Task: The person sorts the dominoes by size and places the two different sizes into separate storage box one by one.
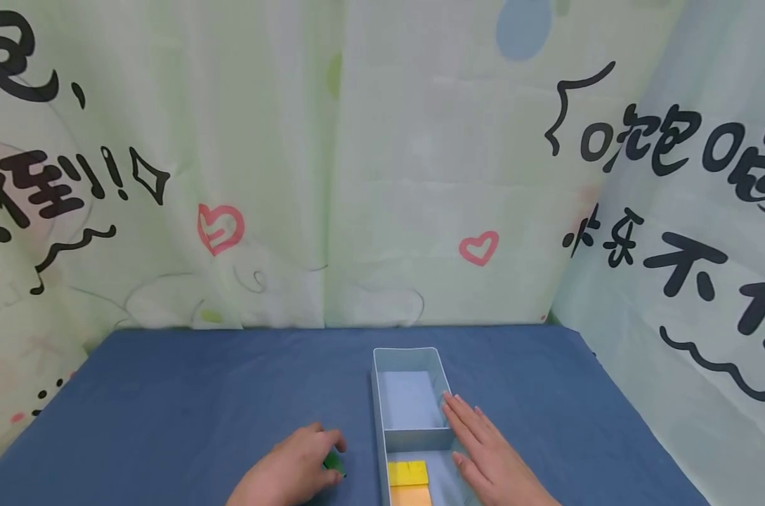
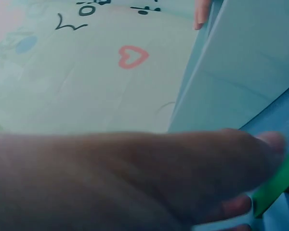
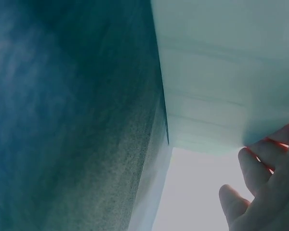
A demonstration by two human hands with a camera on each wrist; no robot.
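Note:
A long pale blue box with a divider stands on the table, its near end cut off by the frame. In its near compartment, along the left wall, lie a yellow block and an orange block. To the left of the box my left hand bends its thumb and fingers round a small green block, which the hand partly hides in the head view. Against the box's right wall my right hand rests with fairly straight fingers, their tips at the rim.
A dark blue cloth covers the table under the box and hands. Pale curtains with black lettering and pink hearts hang behind the table and at both sides. The box's far compartment shows a bare floor.

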